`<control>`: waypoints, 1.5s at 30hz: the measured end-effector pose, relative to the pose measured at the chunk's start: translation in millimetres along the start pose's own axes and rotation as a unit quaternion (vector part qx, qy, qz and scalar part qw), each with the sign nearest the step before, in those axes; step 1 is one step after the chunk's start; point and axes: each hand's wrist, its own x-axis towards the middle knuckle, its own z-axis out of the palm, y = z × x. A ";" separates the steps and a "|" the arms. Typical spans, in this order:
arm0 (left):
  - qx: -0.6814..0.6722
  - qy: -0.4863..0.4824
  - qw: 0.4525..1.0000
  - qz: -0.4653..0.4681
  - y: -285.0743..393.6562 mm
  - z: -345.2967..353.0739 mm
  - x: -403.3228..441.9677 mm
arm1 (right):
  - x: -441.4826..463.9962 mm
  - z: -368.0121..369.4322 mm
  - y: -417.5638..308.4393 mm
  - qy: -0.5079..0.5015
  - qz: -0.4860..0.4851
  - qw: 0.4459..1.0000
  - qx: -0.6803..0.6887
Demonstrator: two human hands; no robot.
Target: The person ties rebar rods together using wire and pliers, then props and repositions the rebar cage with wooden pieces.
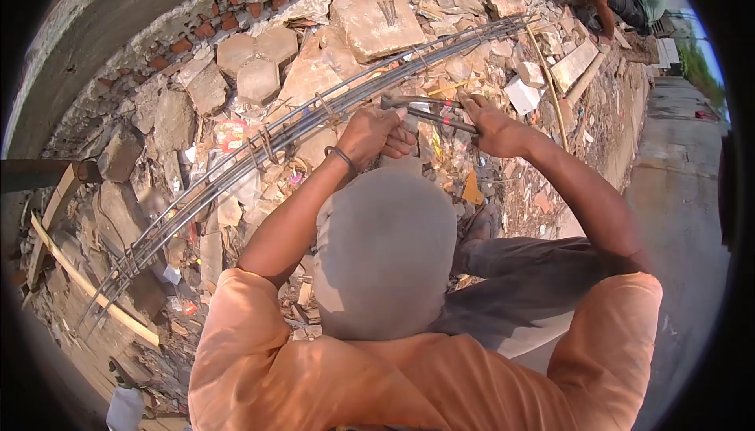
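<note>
My right hand is wrapped round the ends of the handles of long dark pincers with red bands. The jaws of the pincers point left, close to the fingers of my left hand. That hand is closed, its fingers curled, and what lies between them is too small to make out. Just beyond it, a long bundle of steel bars runs diagonally over the rubble, with wire-like metal loops round it. A dark band circles my left wrist.
Broken concrete and bricks cover the ground. A concrete wall rises at the upper left. Wooden strips lie at the lower left. Another person is at the upper right, beside a paved strip.
</note>
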 end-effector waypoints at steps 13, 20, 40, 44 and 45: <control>0.087 0.146 0.980 0.104 69.4 -68.4 -6.1 | 20.6 -54.1 13.5 0.001 -0.134 0.989 -0.063; -0.039 0.234 0.956 0.173 59.0 -100.5 -50.2 | 58.9 3.6 25.7 0.037 -0.211 0.971 0.104; 0.519 0.256 0.732 0.359 181.5 -48.3 -54.0 | 145.5 -153.4 -125.9 -0.029 -0.349 0.658 0.666; 0.447 0.308 0.741 0.395 171.7 -47.6 -85.8 | 140.7 -163.3 -158.0 -0.053 -0.386 0.665 0.637; 0.389 0.393 0.748 0.366 174.4 -51.6 -96.1 | 134.4 -168.2 -161.2 -0.067 -0.406 0.653 0.636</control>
